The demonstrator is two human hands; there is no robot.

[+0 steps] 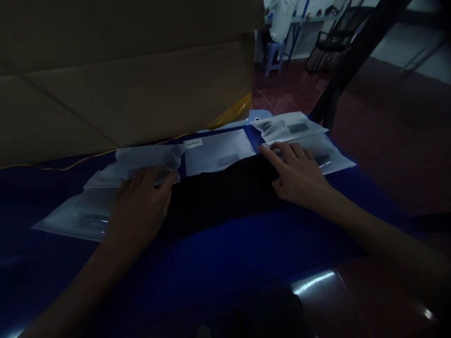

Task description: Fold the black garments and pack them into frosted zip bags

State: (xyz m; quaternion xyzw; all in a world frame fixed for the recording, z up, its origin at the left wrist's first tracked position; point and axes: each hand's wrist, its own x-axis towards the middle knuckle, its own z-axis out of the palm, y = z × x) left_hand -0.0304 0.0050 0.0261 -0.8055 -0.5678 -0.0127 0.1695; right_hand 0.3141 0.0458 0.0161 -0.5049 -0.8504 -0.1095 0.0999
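Note:
A dark, black piece of cloth (218,197) lies flat across the blue table surface between my hands. My left hand (139,202) rests palm down at the cloth's left end, over a frosted plastic bag (88,213); its thumb lies apart from the fingers. Over the cloth's right end is my right hand (299,173), index finger stretched out and the others lightly bent. Its fingertips reach a clear bag with a printed label (324,162). Just behind the cloth sits a flat white packet (218,150) with a small label. Shadow hides the cloth's folds.
A large cardboard box (141,94) stands along the back of the blue table (225,253), with yellow tape (232,111) at its lower corner. Another frosted bag (289,126) lies at the back right. Beyond are a seated person (282,21), a blue stool (273,56) and a black chair (338,40).

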